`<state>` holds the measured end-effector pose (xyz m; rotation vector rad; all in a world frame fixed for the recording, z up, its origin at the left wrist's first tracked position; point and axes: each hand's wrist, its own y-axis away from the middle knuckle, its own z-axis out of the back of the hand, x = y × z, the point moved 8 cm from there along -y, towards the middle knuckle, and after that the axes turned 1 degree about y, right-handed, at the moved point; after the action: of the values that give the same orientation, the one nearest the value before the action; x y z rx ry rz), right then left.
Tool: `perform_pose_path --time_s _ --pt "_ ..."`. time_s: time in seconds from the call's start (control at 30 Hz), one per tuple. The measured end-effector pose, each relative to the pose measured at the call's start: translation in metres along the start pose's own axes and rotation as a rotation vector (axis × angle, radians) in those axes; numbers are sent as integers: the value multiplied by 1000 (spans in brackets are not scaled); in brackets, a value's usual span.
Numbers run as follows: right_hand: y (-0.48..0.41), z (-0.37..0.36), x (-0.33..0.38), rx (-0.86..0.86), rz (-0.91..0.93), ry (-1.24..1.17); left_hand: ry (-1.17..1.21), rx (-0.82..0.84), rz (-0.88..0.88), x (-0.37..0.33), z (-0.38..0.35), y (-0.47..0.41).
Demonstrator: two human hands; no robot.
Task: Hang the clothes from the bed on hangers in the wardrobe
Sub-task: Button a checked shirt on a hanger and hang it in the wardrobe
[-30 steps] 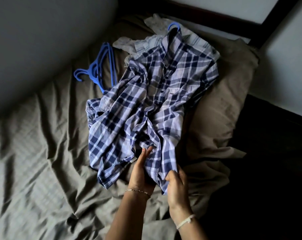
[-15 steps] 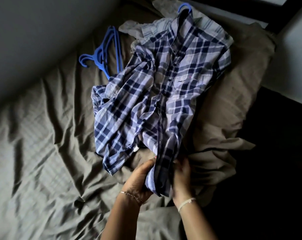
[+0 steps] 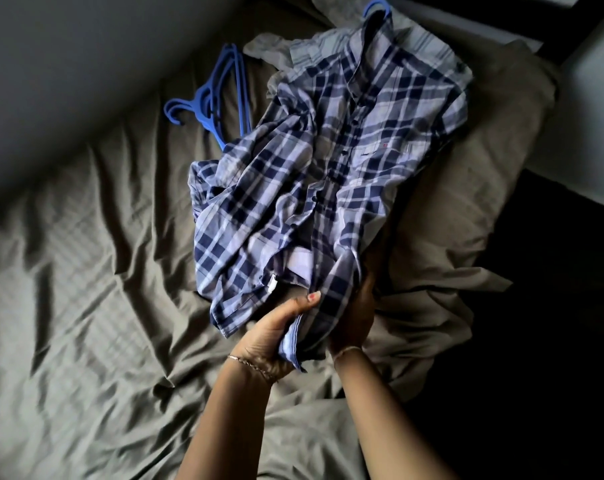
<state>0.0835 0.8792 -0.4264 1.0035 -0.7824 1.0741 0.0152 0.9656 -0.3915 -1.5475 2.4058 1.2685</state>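
Your left hand [image 3: 276, 336] grips the hem of the plaid shirt [image 3: 331, 174]; your right hand [image 3: 354, 318] sits close beside it, its fingers hidden under the cloth, so its grip is unclear. The shirt lies lengthwise along the left edge of the pillow [image 3: 473, 209], with the hem at the pillow's near end and the collar at its far end, where a hanger hook [image 3: 376, 6] pokes out. It looks hangered but not yet in the wardrobe, and spare hangers [image 3: 212, 102] wait left of the pillow.

The room is dim. Soft light comes from the left and lands on the bed [image 3: 85, 306], and its folds throw long dark shadows. The lower right of the frame is almost black. The left hand [image 3: 272, 337] is lit; the right hand [image 3: 354, 317] sits in shadow. The shirt [image 3: 328, 174] looks fairly sharp. The upper left is blurry.
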Motion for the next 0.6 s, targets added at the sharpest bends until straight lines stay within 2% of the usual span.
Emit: perform_pose_path --time_s 0.1,0.2,0.37,0.43,0.5,0.6 --pt "5 17 -1 -110 -1 127 -48 -22 25 1 9 2" --pt "15 36 -15 -206 -50 220 -134 -170 -18 -5 25 1" --pt "36 51 -51 -159 -82 317 -432 -457 -213 -26 53 1" --pt "42 51 -60 -124 -84 333 -691 -535 -255 -31 69 3" --pt "44 50 -64 -128 -77 335 -986 -515 -219 -25 81 -1" --pt "42 51 -62 -183 -104 314 -1199 -402 -16 4 99 -9"
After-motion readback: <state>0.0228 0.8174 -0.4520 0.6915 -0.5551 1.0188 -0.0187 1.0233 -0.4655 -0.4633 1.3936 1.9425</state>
